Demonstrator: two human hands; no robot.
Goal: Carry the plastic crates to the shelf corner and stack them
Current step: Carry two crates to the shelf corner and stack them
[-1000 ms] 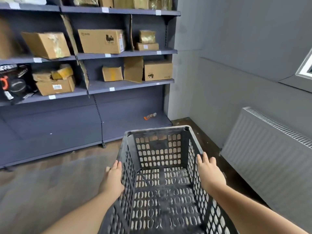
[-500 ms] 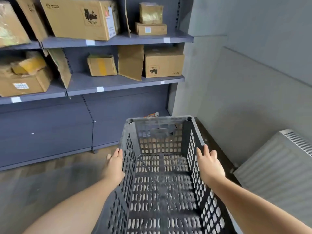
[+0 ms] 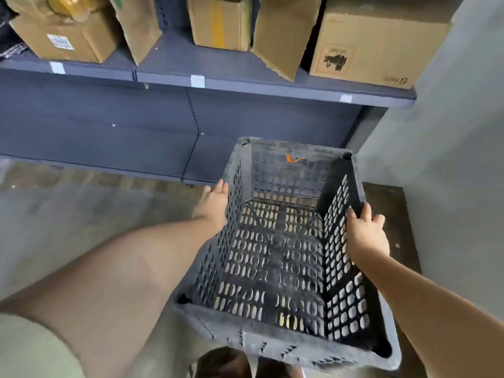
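Far left, top: taped box [image 3: 62, 36] with a white label, standing on the shelf [image 3: 245, 75]. Beside it, a leaning cardboard sheet [image 3: 139, 23]. Further right on the same shelf: small box [image 3: 218, 21] with a yellow stripe, then a torn flap [image 3: 283, 34] tilted against a large box [image 3: 376, 47] printed with a dark logo. White tags along the shelf edge. Below, blue-grey back panels down to the base shelf; floor [image 3: 81, 214] in front, blurred.

Lower left: bare leg and pale shorts hem filling the corner. Left hand [image 3: 214, 203] flat against the outer left wall of the crate [image 3: 286, 255], fingers extended along the rim, thumb hidden — grip spread, pressing rather than curling. Crate dark grey, perforated on walls and bottom, empty, held off the floor and tilted with its far end toward the shelf corner, its near end just above a pair of feet at the bottom edge. Small orange item [image 3: 293, 159] seen through the far wall's holes, lying on the base shelf. Right hand [image 3: 366, 233] on the right rim, fingers curled over the top edge, clamping the wall. Right of that: dark floor patch in the corner, then grey wall [image 3: 450, 132].
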